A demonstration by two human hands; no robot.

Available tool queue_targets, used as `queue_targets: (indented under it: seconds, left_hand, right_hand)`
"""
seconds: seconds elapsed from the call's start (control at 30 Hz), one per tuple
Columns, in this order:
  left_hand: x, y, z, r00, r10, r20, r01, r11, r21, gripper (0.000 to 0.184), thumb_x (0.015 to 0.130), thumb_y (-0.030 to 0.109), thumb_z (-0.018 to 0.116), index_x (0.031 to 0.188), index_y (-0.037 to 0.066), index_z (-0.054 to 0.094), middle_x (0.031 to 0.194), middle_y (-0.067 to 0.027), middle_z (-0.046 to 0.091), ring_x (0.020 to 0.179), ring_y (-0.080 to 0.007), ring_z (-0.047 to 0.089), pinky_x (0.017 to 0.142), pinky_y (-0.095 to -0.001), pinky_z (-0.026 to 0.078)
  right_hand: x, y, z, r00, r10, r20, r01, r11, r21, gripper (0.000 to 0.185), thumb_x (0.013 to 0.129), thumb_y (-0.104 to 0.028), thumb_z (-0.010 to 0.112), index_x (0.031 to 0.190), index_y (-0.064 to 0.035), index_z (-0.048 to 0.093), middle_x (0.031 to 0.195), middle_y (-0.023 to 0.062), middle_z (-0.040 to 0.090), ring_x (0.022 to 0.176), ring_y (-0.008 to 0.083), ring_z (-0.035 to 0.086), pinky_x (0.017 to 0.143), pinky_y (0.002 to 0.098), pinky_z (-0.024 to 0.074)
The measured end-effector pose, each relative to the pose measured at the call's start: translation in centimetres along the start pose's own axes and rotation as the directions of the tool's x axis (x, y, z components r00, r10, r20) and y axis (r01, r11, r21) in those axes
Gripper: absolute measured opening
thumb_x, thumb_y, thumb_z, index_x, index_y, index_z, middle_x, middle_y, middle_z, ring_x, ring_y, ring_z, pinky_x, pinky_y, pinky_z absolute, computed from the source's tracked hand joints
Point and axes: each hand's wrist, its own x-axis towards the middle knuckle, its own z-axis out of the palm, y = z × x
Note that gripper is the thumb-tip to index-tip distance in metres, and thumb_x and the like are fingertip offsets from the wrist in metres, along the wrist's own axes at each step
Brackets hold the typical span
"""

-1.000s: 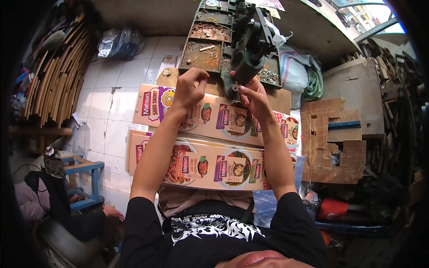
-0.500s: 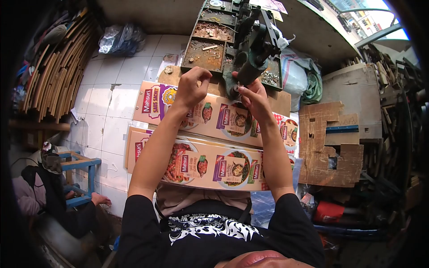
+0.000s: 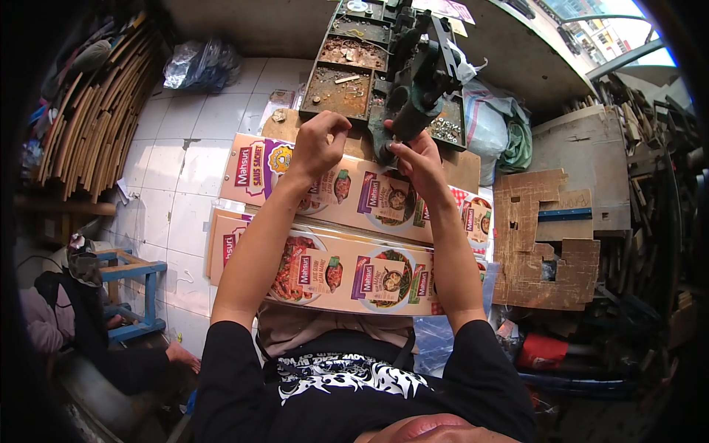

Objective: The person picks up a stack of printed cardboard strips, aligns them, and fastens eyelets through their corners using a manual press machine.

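Observation:
A dark green metal hand press (image 3: pixel 415 111) stands at the far end of the bench. My right hand (image 3: pixel 419 159) is at its lower part, thumb and fingers pinched together beside the small die; whatever they hold is too small to make out. To the left, in front of the parts tray (image 3: pixel 336 92), my left hand (image 3: pixel 320 146) is curled closed, and its fingers hide anything inside. Under my forearms lie printed Mahsuri boards: a far stack (image 3: pixel 354 193) and a near stack (image 3: pixel 343 277) by my lap.
Small metal rings fill a compartment (image 3: pixel 448 127) right of the press. Cut brown boards (image 3: pixel 546 244) lean at the right. Wooden strips (image 3: pixel 92 111) are stacked at the left. Near a blue stool (image 3: pixel 136 269) sits another person, one bare foot (image 3: pixel 183 356) on the floor.
My right fingertips have shifted slightly over the die, covering a small round piece that showed there before. My left hand stays put. The other person's foot has moved forward and right.

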Motion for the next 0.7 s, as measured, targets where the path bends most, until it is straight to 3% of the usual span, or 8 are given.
queue_targets:
  seconds: [0.23, 0.3, 0.47, 0.6, 0.67, 0.7]
  left_hand:
    - [-0.1, -0.1, 0.0, 1.000, 0.021, -0.002, -0.021, 1.000, 0.012, 0.009, 0.083, 0.002, 0.062, 0.090, 0.001, 0.067, 0.083, -0.0118, 0.067, 0.077, -0.0241, 0.068, 0.064, -0.0333, 0.053]
    - [-0.2, -0.1, 0.0, 1.000, 0.021, -0.001, -0.021, 1.000, 0.013, 0.009, 0.083, 0.001, 0.062, 0.090, 0.001, 0.067, 0.084, -0.0121, 0.067, 0.077, -0.0244, 0.068, 0.064, -0.0333, 0.054]
    - [-0.2, 0.1, -0.2, 1.000, -0.013, -0.011, 0.013, 1.000, -0.001, 0.010, 0.082, 0.000, 0.061, 0.091, 0.001, 0.067, 0.086, -0.0131, 0.068, 0.078, -0.0247, 0.069, 0.066, -0.0334, 0.054]
    - [-0.3, -0.4, -0.1, 1.000, 0.007, -0.017, -0.006, 1.000, 0.022, 0.010, 0.082, -0.001, 0.061, 0.090, 0.000, 0.068, 0.086, -0.0138, 0.068, 0.078, -0.0255, 0.069, 0.067, -0.0339, 0.054]
    - [0.3, -0.3, -0.3, 0.999, 0.037, -0.032, -0.036, 0.998, 0.042, 0.010, 0.082, -0.001, 0.061, 0.089, 0.000, 0.068, 0.086, -0.0139, 0.068, 0.077, -0.0258, 0.069, 0.067, -0.0340, 0.054]
    - [0.3, -0.2, -0.4, 0.999, 0.033, -0.028, -0.031, 0.998, 0.054, 0.009, 0.082, -0.001, 0.061, 0.089, 0.000, 0.067, 0.086, -0.0137, 0.068, 0.077, -0.0261, 0.069, 0.067, -0.0339, 0.054]
  right_hand:
    - [-0.1, 0.3, -0.3, 0.999, -0.033, -0.008, 0.033, 0.999, -0.034, 0.050, 0.085, -0.011, 0.073, 0.129, -0.0011, 0.052, 0.117, 0.0072, 0.065, 0.053, 0.0010, 0.044, 0.047, 0.0170, 0.0383]
    - [0.4, 1.1, -1.6, 0.997, 0.027, 0.077, -0.037, 0.990, 0.139, 0.048, 0.087, -0.012, 0.068, 0.130, -0.0008, 0.050, 0.127, 0.0101, 0.062, 0.052, 0.0023, 0.044, 0.048, 0.0175, 0.0401]
    - [0.3, 0.6, -1.6, 0.997, -0.013, 0.082, -0.002, 0.983, 0.185, 0.047, 0.089, -0.009, 0.060, 0.133, -0.0012, 0.046, 0.124, 0.0100, 0.062, 0.047, 0.0046, 0.040, 0.047, 0.0188, 0.0413]
    - [0.2, 1.0, -2.7, 0.998, -0.031, -0.046, 0.041, 0.973, 0.228, 0.048, 0.091, -0.016, 0.062, 0.134, 0.0017, 0.048, 0.127, 0.0128, 0.061, 0.047, 0.0057, 0.041, 0.044, 0.0227, 0.0402]
    - [0.6, 0.6, -3.8, 0.985, -0.038, -0.166, 0.089, 0.946, 0.311, 0.044, 0.097, -0.025, 0.058, 0.131, 0.0008, 0.050, 0.123, 0.0136, 0.063, 0.047, 0.0073, 0.042, 0.046, 0.0239, 0.0414]
    - [0.7, 0.3, -4.4, 0.973, -0.067, -0.221, 0.126, 0.956, 0.265, 0.042, 0.100, -0.032, 0.053, 0.128, -0.0006, 0.052, 0.121, 0.0142, 0.064, 0.048, 0.0089, 0.043, 0.047, 0.0252, 0.0427]
